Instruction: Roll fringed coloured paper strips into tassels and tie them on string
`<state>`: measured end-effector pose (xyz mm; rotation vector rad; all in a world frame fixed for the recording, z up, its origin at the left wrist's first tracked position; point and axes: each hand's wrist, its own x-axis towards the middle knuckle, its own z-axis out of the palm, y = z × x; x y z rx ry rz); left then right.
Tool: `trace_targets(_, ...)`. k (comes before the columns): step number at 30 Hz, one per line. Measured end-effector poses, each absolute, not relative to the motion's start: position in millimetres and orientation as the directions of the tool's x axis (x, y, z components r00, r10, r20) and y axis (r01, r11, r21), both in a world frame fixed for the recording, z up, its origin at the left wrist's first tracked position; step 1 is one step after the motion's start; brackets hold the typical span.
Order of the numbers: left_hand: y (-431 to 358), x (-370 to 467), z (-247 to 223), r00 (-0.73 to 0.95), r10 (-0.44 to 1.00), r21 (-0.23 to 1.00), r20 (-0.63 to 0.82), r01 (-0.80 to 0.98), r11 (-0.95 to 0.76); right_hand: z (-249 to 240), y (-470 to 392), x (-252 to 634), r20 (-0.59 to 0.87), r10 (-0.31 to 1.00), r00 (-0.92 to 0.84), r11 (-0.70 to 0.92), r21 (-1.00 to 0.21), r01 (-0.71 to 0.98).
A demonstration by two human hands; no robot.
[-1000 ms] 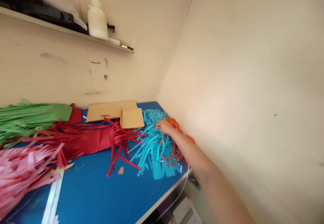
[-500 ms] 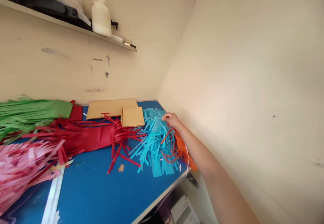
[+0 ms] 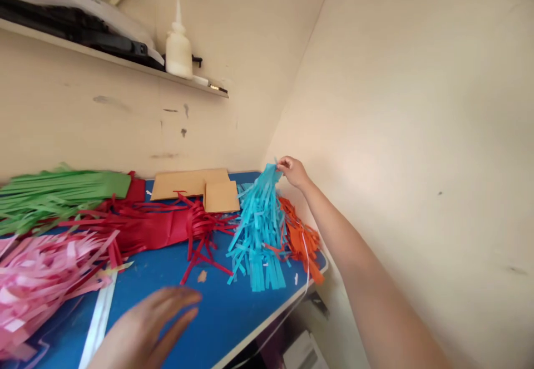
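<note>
At the far right of the blue table, my right hand pinches the top of a blue fringed paper bundle. The bundle's upper part is lifted, and its cut strips hang down to the tabletop. Beside it, under my right forearm, lies an orange fringed paper bundle. My left hand is over the near part of the table, slightly blurred, fingers apart and holding nothing. Left of the blue strips lies a red fringed paper bundle, its right part bunched up.
Green fringed paper and pink fringed paper lie at the left. Cardboard pieces rest by the back wall. Above, a shelf carries a white squeeze bottle. A white cord hangs over the table's right edge.
My right hand has raised the top of the blue fringed paper, gathering its strips into a hanging bunch. My left hand has come into view from below. The view has shifted slightly.
</note>
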<state>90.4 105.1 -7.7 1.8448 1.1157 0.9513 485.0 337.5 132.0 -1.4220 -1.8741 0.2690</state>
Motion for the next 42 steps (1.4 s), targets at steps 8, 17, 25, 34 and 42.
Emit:
trace_targets(8, 237.1, 171.1, 89.6, 0.157, 0.752, 0.517, 0.64, 0.637, -0.572, 165.8, 312.6, 453.9, 0.456, 0.838, -0.3, 0.519, -0.493, 0.698)
trace_targets(17, 267.2, 233.7, 84.3, 0.07, 0.758, 0.607, 0.649, 0.554, -0.57, 149.9, 273.5, 445.3, 0.393, 0.831, -0.393, 0.532, -0.356, 0.768)
trace_targets(25, 257.0, 253.6, 65.8, 0.073, 0.903, 0.864, 0.423, 0.268, -0.426, 135.5, 263.3, 446.2, 0.428, 0.814, -0.392, 0.516, -0.221, 0.828)
trace_targets(34, 264.7, 262.8, 46.3, -0.054, 0.982, 0.978, 0.183, -0.094, -0.188, 129.6, 252.1, 445.4, 0.425, 0.805, -0.414, 0.53, -0.201, 0.824)
trace_targets(42, 256.6, 265.1, 40.5, 0.006, 1.0, 0.953, -0.028, -0.303, 0.028, 125.5, 251.9, 443.4, 0.422, 0.803, -0.421, 0.533, -0.19, 0.825)
